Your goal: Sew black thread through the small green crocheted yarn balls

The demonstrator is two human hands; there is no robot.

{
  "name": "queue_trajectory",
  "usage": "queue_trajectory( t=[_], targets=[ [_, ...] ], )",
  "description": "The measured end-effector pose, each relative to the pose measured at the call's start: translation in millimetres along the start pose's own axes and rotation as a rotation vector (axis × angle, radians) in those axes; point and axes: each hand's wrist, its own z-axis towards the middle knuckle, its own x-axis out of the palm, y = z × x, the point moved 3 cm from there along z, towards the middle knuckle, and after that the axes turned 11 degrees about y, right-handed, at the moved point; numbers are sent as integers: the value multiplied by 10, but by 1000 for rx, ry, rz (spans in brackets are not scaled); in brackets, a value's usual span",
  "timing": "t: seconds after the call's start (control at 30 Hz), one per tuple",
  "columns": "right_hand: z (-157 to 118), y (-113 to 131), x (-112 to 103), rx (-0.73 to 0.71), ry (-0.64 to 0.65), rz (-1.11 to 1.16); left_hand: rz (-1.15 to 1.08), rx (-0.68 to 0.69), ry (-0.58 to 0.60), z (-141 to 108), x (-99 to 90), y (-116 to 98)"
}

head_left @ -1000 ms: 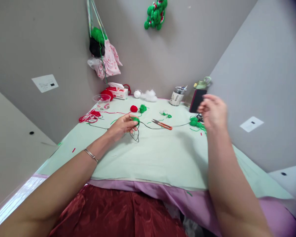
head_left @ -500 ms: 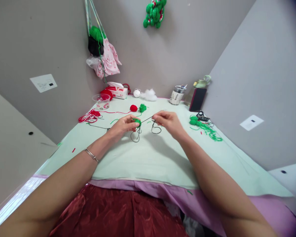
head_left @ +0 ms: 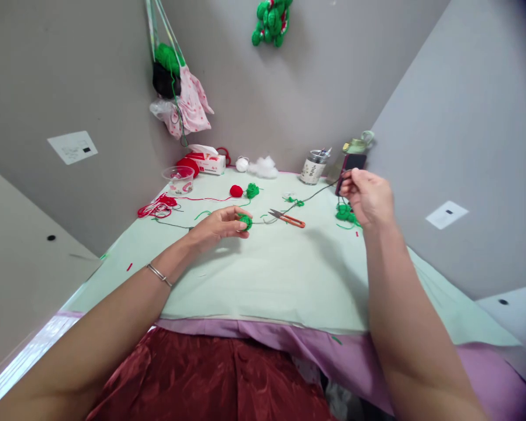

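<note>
Between the thumb and fingers of my left hand (head_left: 221, 227) is a small green crocheted piece (head_left: 245, 221), partly hidden by the fingers. Raised at the right, my right hand (head_left: 368, 196) is closed in a pinch on a dark yarn strand (head_left: 319, 190). That strand stretches from the fingers down leftward toward the green piece; whether a needle is in the pinch I cannot make out. Orange-handled thread snips (head_left: 289, 218) lie on the table just right of the green piece. Short green yarn scraps (head_left: 296, 202) lie behind them.
A red ball (head_left: 236, 191) and a green yarn bundle (head_left: 252, 190) lie farther back. Red yarn (head_left: 158, 206) and a clear plastic tub (head_left: 178, 180) are at left. Along the back stand a tissue box (head_left: 208, 161), stuffing (head_left: 264, 168), a pen holder (head_left: 314, 168) and a phone (head_left: 346, 166).
My right hand has moved right and up, drawing the dark strand out long; its loops by the green piece are gone. The snips now show. My left hand has stayed almost in place.
</note>
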Motion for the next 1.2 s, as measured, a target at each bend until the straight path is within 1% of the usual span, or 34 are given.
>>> queue_trajectory(
  t=[0.07,0.13,0.23,0.33,0.4,0.47,0.57,0.67,0.97,1.2],
  targets=[
    [-52,25,183,42,128,-40,-23,19,11,-5,-11,-6],
    [-134,74,388,34,220,-111,-31,31,23,-8,-11,-12],
    [-311,182,727,-55,337,-239,-29,43,33,-10,8,-17],
    [-527,297,1035,-114,425,-333,-28,49,3,-12,22,-23],
    [-657,381,1182,-183,459,-410,-30,46,-21,-13,25,-27],
    [-759,454,1279,-291,488,-505,-35,44,-31,-13,26,-30],
    [-854,491,1358,-438,519,-627,-34,42,-37,-14,25,-33],
    [-895,455,1400,-511,544,-703,-24,44,-48,-13,21,-33],
    [-898,408,1396,-553,562,-773,-12,57,-44,-12,23,-41],
    [-961,432,1474,-573,619,-905,119,47,-89,-5,3,-7]
  ],
)
